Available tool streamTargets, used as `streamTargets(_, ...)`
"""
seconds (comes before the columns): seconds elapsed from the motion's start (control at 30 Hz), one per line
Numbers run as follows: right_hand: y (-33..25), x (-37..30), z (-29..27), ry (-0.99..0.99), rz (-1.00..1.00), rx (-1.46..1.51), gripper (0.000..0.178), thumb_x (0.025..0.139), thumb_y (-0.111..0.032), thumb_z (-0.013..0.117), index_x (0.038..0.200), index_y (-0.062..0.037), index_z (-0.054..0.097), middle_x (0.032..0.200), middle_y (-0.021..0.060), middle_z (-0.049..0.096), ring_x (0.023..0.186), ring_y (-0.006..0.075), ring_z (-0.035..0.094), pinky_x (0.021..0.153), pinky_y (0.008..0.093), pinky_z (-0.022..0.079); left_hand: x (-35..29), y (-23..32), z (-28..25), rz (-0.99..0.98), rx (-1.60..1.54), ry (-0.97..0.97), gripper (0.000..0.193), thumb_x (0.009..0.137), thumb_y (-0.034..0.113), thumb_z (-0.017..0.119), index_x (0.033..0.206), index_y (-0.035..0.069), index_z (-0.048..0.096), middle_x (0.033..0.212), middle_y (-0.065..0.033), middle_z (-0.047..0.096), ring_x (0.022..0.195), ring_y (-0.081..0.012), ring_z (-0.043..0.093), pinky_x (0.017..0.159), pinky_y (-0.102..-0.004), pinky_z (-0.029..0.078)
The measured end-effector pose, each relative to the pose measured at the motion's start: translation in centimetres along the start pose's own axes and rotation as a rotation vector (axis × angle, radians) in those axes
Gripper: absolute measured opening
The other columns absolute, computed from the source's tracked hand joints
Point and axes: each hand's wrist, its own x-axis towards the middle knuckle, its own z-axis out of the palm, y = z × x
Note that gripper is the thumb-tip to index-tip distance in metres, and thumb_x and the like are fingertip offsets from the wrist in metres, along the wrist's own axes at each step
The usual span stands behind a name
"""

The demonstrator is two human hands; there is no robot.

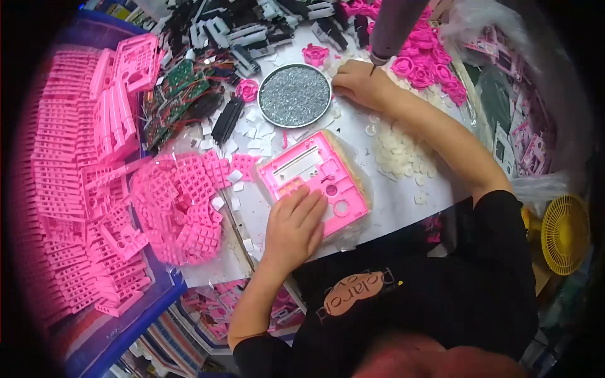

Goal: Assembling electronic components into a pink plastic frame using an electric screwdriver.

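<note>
At the far left, pink casings (63, 164) were stacked in rows in a blue crate (151, 309). To their right, on the far side, green circuit boards (183, 79) lay in a heap with wires, and nearer, pink keypad pieces (183, 208) lay piled in clear plastic. A few black strips (227, 120) rested beyond them, among small white squares (258, 130). The left hand (294, 223) lay unclenched, its fingers stretched over the near left part of a pink casing with a round hole (334, 170). That casing sat near the middle of the white worktop (384, 205), tilted in plan, on a yellowish block (348, 159) in clear wrapping. Beyond it stood a round dish (295, 126) full of small metal pieces (295, 94). The right hand (359, 82) was just at the dish's right edge, fingers bent; whether it grasped anything could not be told. A dark tool (394, 28) hung above that hand. Farther right lay white discs (403, 154), with pink ring-shaped parts (425, 63) beyond, and a yellow fan (565, 234) stood at the near right
</note>
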Motion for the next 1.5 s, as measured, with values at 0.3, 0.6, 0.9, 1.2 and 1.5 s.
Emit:
streamTargets(0.3, -1.2, -0.9, -2.4, -0.184, -0.111, -0.086, 0.009, 0.084, -0.018, 0.070, 0.091, -0.0115, 0.067, 0.090, 0.0034, 0.063, 0.088, 0.0263, 0.063, 0.073, 0.0403, 0.054, -0.2, 0.2, 1.1, -0.039, 0.003, 0.063, 0.050, 0.080, 0.012, 0.071, 0.130, 0.008, 0.065, 0.133, -0.0081, 0.064, 0.128, -0.0306, 0.055, 0.104, -0.0471, 0.042)
streamTargets(0.6, -15.5, -4.8, -5.4, -0.060, -0.198, 0.056, 0.020, 0.074, -0.020, 0.078, 0.083, -0.0133, 0.062, 0.080, 0.0012, 0.057, 0.076, 0.0215, 0.059, 0.055, 0.0348, 0.051, -0.4, 0.6, 1.8, -0.056, -0.011, 0.140, 0.053, 0.079, 0.011, 0.071, 0.131, 0.005, 0.063, 0.134, -0.0119, 0.063, 0.126, -0.0322, 0.057, 0.105, -0.0480, 0.042)
streamTargets(0.9, -15.8, -4.8, -3.4, -0.114, -0.243, 0.089, 0.020, 0.072, -0.016, 0.075, 0.081, -0.0113, 0.059, 0.080, 0.0024, 0.056, 0.079, 0.0220, 0.059, 0.056, 0.0336, 0.051, -0.7, 0.6, 2.3, -0.095, -0.093, 0.221, 0.062, 0.078, 0.010, 0.071, 0.137, 0.002, 0.055, 0.134, -0.0191, 0.060, 0.126, -0.0364, 0.057, 0.106, -0.0491, 0.042)
streamTargets(1.2, -17.7, -4.7, -3.7, -0.260, -0.018, 0.006, 0.013, 0.078, -0.013, 0.068, 0.087, -0.0084, 0.060, 0.085, 0.0042, 0.061, 0.089, 0.0236, 0.062, 0.060, 0.0374, 0.055, -0.9, 0.5, 2.4, -0.104, -0.089, 0.216, 0.064, 0.078, 0.012, 0.073, 0.138, 0.002, 0.055, 0.134, -0.0205, 0.060, 0.126, -0.0366, 0.057, 0.106, -0.0488, 0.042)
streamTargets(1.5, -18.2, -4.4, -3.2, -0.288, 0.140, 0.075, 0.020, 0.078, -0.016, 0.072, 0.091, -0.0079, 0.059, 0.082, 0.0086, 0.063, 0.084, 0.0283, 0.064, 0.062, 0.0430, 0.054, -0.1, 0.5, 0.3, -0.150, -0.243, 0.176, 0.056, 0.081, 0.011, 0.073, 0.134, 0.001, 0.058, 0.128, -0.0189, 0.063, 0.118, -0.0346, 0.061, 0.101, -0.0444, 0.046)
